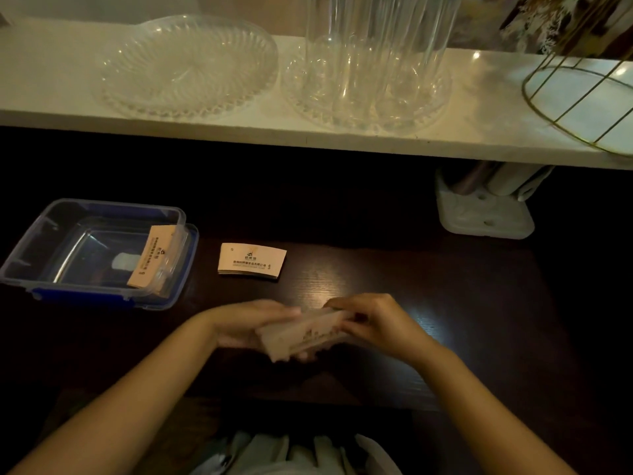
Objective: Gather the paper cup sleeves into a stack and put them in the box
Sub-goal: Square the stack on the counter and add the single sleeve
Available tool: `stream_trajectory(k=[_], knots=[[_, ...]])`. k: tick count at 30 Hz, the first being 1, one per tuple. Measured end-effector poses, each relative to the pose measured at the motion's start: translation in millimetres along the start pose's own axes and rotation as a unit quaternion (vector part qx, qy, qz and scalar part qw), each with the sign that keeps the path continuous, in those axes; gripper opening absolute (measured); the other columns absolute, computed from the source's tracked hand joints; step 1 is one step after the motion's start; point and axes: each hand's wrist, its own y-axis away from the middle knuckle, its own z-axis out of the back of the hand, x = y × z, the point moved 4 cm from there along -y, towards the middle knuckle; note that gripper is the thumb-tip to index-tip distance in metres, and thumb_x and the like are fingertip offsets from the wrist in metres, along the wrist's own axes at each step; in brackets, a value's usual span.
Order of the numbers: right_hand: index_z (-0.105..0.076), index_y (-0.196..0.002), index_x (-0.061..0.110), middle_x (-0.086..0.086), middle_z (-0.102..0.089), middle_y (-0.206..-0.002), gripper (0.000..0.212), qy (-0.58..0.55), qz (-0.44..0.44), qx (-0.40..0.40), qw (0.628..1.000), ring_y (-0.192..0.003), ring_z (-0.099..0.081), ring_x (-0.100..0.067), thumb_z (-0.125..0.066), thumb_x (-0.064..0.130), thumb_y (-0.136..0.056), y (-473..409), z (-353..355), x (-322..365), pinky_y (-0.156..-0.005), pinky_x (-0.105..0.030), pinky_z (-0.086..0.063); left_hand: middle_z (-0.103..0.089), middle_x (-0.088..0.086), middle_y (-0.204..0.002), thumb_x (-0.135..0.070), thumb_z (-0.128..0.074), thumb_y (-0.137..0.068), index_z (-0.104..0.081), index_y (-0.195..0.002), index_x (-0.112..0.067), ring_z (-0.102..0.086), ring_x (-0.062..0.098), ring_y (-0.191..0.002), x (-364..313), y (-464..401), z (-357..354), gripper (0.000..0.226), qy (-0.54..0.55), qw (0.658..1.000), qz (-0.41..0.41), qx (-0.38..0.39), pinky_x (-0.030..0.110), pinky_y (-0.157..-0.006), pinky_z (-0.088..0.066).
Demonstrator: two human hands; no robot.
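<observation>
A stack of tan paper cup sleeves [301, 334] is held just above the dark table, blurred. My left hand [250, 325] grips its left end and my right hand [373, 320] grips its right end. A second small stack of sleeves [252, 261] lies flat on the table beyond my hands. The clear plastic box [37, 234] with blue clips stands at the left, resting on its lid. A few sleeves [152, 257] lean on edge against the box's right inner wall.
A white shelf [239, 128] runs above the table's far side with a clear glass plate [186, 63], a second plate holding tall glasses [373, 63] and a gold wire basket [582, 94]. A pale stand [486, 214] sits under the shelf at the right.
</observation>
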Motion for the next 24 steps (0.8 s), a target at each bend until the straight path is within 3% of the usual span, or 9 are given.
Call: stream_trajectory(k=[3, 6, 10, 13, 15, 17, 19, 21, 24], knots=[[-0.065, -0.112, 0.018, 0.010, -0.066, -0.094, 0.032, -0.065, -0.136, -0.023, 0.988, -0.087, -0.066, -0.010, -0.068, 0.013, -0.081, 3, -1, -23, -0.072, -0.014, -0.055, -0.067, 0.009, -0.110, -0.053, -0.043, -0.080, -0.060, -0.113, -0.012, -0.062, 0.019, -0.104, 3, -2, 16, 0.055, 0.164, 0.968, -0.090, -0.167, 0.029, -0.081, -0.050], [-0.064, -0.114, 0.019, -0.001, -0.071, -0.100, 0.032, -0.065, -0.220, -0.039, 0.973, -0.083, -0.065, -0.010, -0.066, 0.016, -0.082, 5, -13, -37, -0.073, -0.026, -0.059, -0.058, 0.003, -0.123, -0.043, -0.036, -0.091, -0.051, -0.122, -0.015, -0.055, 0.013, -0.105, 15, -14, 12, 0.044, 0.114, 0.923, -0.123, -0.347, 0.026, -0.089, -0.042], [-0.059, -0.120, 0.019, -0.009, -0.069, -0.099, 0.037, 0.069, -0.184, -0.140, 0.970, -0.082, -0.064, -0.021, -0.064, 0.014, -0.084, 8, -31, -29, -0.072, -0.033, -0.053, -0.059, 0.005, -0.120, -0.030, -0.044, -0.091, -0.052, -0.124, -0.015, -0.052, 0.014, -0.108, 31, -30, -7, 0.037, 0.120, 0.823, -0.172, -0.528, 0.028, -0.091, -0.040], [-0.056, -0.123, 0.018, -0.010, -0.066, -0.096, 0.041, 0.111, -0.148, -0.186, 0.965, -0.074, -0.065, -0.026, -0.064, 0.010, -0.083, 14, -47, -27, -0.058, -0.037, -0.055, -0.061, 0.009, -0.121, -0.023, -0.054, -0.087, -0.056, -0.120, -0.014, -0.056, 0.013, -0.104, 39, -37, -12, 0.035, 0.186, 0.770, -0.213, -0.571, 0.026, -0.088, -0.044], [-0.052, -0.128, 0.018, -0.012, -0.066, -0.100, 0.048, 0.124, -0.140, -0.196, 0.963, -0.075, -0.066, -0.027, -0.064, 0.007, -0.083, 20, -55, -32, -0.057, -0.037, -0.057, -0.058, 0.011, -0.127, -0.021, -0.055, -0.087, -0.053, -0.124, -0.014, -0.055, 0.017, -0.112, 43, -43, -12, 0.038, 0.194, 0.769, -0.222, -0.567, 0.034, -0.098, -0.044], [-0.037, -0.138, 0.020, -0.018, -0.057, -0.124, 0.061, 0.133, -0.152, -0.192, 0.960, -0.099, -0.063, -0.030, -0.059, 0.001, -0.085, 24, -66, -40, -0.073, -0.037, -0.058, -0.052, 0.010, -0.134, -0.020, -0.051, -0.089, -0.048, -0.129, -0.015, -0.049, 0.020, -0.121, 46, -49, -15, 0.041, 0.178, 0.781, -0.217, -0.558, 0.041, -0.105, -0.039], [-0.013, -0.144, 0.025, -0.019, -0.033, -0.147, 0.082, 0.114, -0.178, -0.197, 0.958, -0.125, -0.047, -0.031, -0.051, -0.012, -0.082, 26, -78, -44, -0.088, -0.035, -0.051, -0.047, 0.006, -0.138, -0.023, -0.044, -0.092, -0.046, -0.131, -0.018, -0.043, 0.019, -0.127, 52, -55, -18, 0.039, 0.150, 0.796, -0.210, -0.547, 0.043, -0.108, -0.035], [-0.001, -0.142, 0.030, -0.016, -0.019, -0.154, 0.090, 0.081, -0.194, -0.224, 0.952, -0.129, -0.042, -0.030, -0.047, -0.018, -0.081, 27, -86, -41, -0.089, -0.033, -0.050, -0.045, 0.001, -0.138, -0.023, -0.040, -0.094, -0.042, -0.133, -0.020, -0.040, 0.015, -0.128, 58, -57, -19, 0.040, 0.135, 0.816, -0.213, -0.521, 0.035, -0.108, -0.033], [0.000, -0.140, 0.033, -0.015, -0.020, -0.154, 0.084, 0.051, -0.211, -0.248, 0.944, -0.127, -0.045, -0.030, -0.046, -0.012, -0.086, 26, -89, -39, -0.088, -0.034, -0.051, -0.046, -0.007, -0.129, -0.003, -0.043, -0.090, -0.035, -0.137, -0.015, -0.040, 0.005, -0.122, 62, -57, -15, 0.050, 0.069, 0.849, -0.206, -0.482, 0.008, -0.092, -0.035]])
